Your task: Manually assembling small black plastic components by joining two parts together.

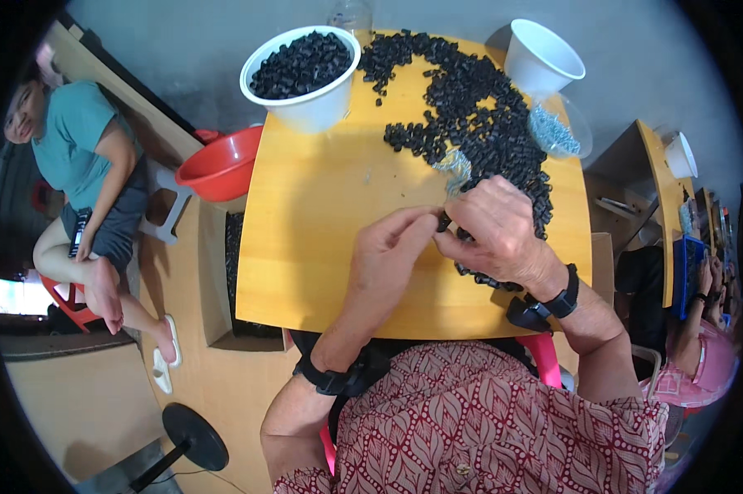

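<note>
Left hand and right hand pinch one small black piece.
White bucket is full of black pieces; clear bowl holds silvery parts.

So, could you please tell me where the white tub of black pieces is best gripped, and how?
I'd take the white tub by opposite sides of its rim, coming from the near side of the table. Its walls widen upward, so the rim should offer a hold; it is heaped with black pieces, so keep it level. A clear jar shows just behind.
</note>
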The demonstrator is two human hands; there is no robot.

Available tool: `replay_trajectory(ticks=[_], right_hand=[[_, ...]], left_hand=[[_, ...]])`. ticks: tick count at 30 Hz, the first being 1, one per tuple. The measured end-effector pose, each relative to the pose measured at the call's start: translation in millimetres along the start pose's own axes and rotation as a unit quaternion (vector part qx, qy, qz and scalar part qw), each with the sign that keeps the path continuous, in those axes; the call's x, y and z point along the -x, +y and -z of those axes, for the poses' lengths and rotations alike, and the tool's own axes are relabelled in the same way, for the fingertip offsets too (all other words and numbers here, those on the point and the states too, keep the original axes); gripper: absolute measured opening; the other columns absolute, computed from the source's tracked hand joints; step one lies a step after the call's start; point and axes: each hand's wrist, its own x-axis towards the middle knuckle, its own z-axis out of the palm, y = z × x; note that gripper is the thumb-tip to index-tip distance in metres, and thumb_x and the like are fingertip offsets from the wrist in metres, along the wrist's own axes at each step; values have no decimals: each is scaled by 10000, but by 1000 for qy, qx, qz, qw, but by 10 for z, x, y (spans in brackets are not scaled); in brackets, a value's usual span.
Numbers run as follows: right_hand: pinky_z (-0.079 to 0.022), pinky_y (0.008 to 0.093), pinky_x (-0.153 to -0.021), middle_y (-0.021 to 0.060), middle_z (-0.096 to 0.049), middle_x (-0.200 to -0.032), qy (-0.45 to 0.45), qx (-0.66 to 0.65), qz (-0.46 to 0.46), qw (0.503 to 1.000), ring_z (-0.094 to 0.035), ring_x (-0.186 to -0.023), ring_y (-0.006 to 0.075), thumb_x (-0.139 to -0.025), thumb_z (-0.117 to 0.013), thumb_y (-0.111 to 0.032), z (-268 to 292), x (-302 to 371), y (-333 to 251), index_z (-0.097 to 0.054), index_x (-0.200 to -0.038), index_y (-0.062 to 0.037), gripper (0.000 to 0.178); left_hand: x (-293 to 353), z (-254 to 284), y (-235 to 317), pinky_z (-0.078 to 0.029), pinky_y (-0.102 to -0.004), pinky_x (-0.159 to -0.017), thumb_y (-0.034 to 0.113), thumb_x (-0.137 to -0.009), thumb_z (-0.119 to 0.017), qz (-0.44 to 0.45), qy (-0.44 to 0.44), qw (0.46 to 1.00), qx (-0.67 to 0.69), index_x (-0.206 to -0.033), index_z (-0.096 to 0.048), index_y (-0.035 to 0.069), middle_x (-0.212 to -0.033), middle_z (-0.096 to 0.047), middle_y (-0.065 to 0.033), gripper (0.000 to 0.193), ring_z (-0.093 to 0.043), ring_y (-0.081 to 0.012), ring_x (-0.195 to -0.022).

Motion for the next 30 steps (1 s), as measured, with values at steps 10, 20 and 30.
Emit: replay_trajectory(ticks=[10, 20, 30], right_hand=[[-475, 367, -607, 67, -543, -711, -30, 0, 19, 999, -578, -638, 244, -681, -814, -114, -108, -111, -106, -601, -797, -59, 249], [-524, 369, -696, 102, -639, -844, -95, 32, -4, 995, -638, -763, 272, -793, -777, -81, 32, -142, 23, -676, -980, -18, 222], [-518, 372, -701, 92, -656, -851, -100, 72, -46, 991, -641, -769, 266, -816, -733, -59, 133, -42, 326, -675, -944, -35, 143]], left_hand=[[84, 79, -48, -515, -264, -893, 53, -948, -666, -48, 57, 995, 63, -1235, -667, -5, -1057, -711, -83, 293, -648, -120, -999], [537, 1230, 438, -516, -220, -840, 49, -963, -649, -171, 362, 916, -30, -1173, -702, 19, -973, -666, 4, 219, -612, -60, -870], [996, 2452, -492, -471, -294, -998, 65, -961, -651, -5, 414, 891, -187, -1313, -626, -17, -1199, -677, -111, 362, -622, -172, -1115]])
